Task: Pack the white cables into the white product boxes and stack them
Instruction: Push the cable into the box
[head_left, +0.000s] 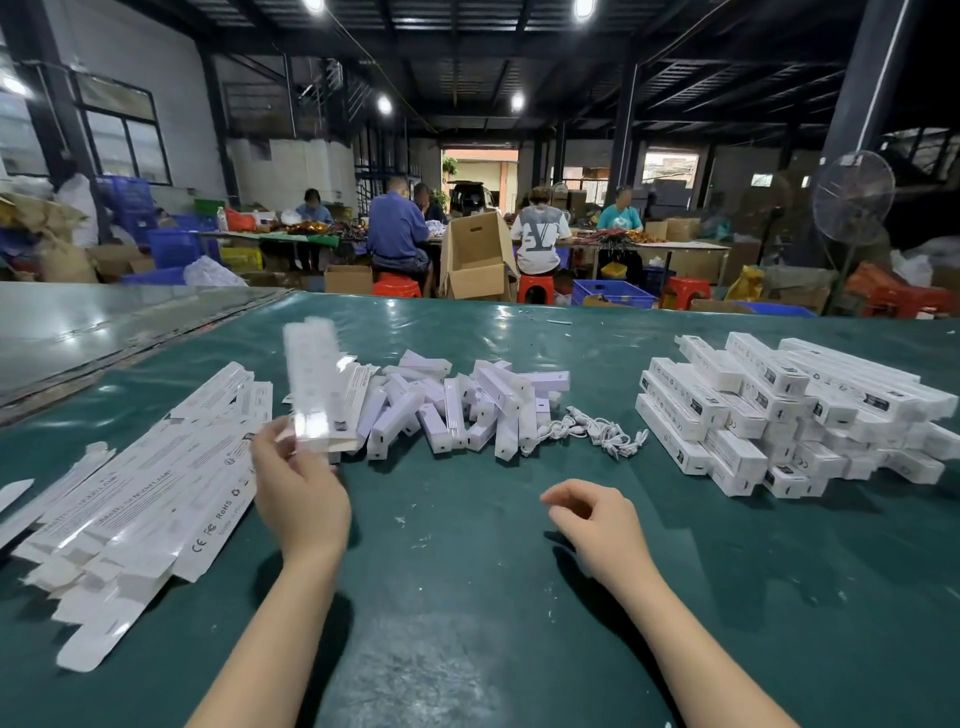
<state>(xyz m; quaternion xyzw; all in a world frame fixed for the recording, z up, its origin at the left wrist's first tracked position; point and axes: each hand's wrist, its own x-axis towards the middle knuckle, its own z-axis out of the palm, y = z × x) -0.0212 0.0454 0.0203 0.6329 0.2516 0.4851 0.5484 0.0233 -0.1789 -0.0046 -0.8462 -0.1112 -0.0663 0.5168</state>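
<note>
White box, pinched upright by the left hand while the right hand hovers loosely curled and empty, could slip or crease if flicked open one-handed; cables lie mid-way across the tabletop.

We see a dark green table. On its left lie white flat cartons with grey print; at its middle, pale lilac sleeves and white cables; on its right, white packed boxes with small black marks.
</note>
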